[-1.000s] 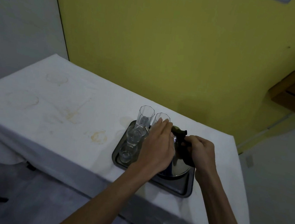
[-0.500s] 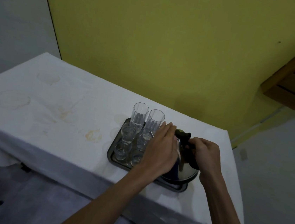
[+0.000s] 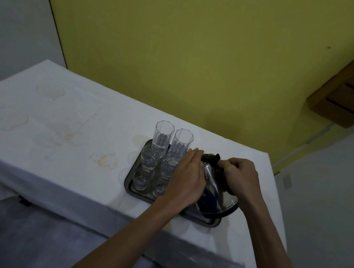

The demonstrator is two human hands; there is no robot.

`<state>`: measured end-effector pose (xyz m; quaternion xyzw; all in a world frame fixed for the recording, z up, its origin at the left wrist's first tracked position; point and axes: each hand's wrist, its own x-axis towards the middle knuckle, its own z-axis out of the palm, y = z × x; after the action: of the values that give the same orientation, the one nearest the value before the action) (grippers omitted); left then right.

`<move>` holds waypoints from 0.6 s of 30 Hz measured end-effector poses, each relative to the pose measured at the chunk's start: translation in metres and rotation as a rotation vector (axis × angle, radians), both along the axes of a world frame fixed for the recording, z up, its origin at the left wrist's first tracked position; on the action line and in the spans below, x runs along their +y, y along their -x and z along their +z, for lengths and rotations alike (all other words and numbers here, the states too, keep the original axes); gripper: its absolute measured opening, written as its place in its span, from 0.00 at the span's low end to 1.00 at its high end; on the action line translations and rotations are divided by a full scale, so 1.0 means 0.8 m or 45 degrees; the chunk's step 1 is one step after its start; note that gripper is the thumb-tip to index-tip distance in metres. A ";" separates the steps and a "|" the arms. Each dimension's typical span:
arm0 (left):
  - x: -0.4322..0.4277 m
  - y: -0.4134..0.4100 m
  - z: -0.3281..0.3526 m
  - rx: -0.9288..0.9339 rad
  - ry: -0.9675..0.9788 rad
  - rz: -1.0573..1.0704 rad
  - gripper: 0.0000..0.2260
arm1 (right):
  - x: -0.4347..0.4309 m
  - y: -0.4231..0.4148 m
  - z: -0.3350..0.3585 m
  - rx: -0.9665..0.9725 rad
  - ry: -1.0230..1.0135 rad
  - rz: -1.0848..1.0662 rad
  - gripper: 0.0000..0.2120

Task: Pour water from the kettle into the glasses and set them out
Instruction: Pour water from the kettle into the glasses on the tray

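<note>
Kettle (image 3: 211,188) on right half of the tray (image 3: 127,180), lower centre of frame, tilted: base lower right, top pointing up-left toward the glasses (image 3: 169,166). Right hand (image 3: 240,178) clenched round its black handle (image 3: 223,183); left hand (image 3: 186,176) flat against its side, fingers straight. Two tall glasses (image 3: 163,136) stand farthest.

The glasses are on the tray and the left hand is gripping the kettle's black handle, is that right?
Not quite. The head view shows the right hand gripping the black handle of the kettle; the left hand lies with straight fingers against the kettle's side. The glasses are on the tray.
</note>
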<state>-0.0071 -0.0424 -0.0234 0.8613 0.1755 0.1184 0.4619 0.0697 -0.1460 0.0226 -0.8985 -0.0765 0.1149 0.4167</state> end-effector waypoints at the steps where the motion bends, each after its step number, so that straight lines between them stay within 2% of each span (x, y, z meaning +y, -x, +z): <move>1: 0.000 0.000 0.000 -0.004 0.000 0.001 0.20 | 0.000 0.000 0.000 -0.005 0.012 0.007 0.12; 18: 0.004 0.000 -0.009 0.000 0.023 0.016 0.20 | 0.006 -0.005 -0.005 -0.035 0.106 0.060 0.13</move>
<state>-0.0068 -0.0388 -0.0308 0.8560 0.1819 0.1195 0.4689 0.0734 -0.1412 0.0188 -0.9145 -0.0986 0.1154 0.3750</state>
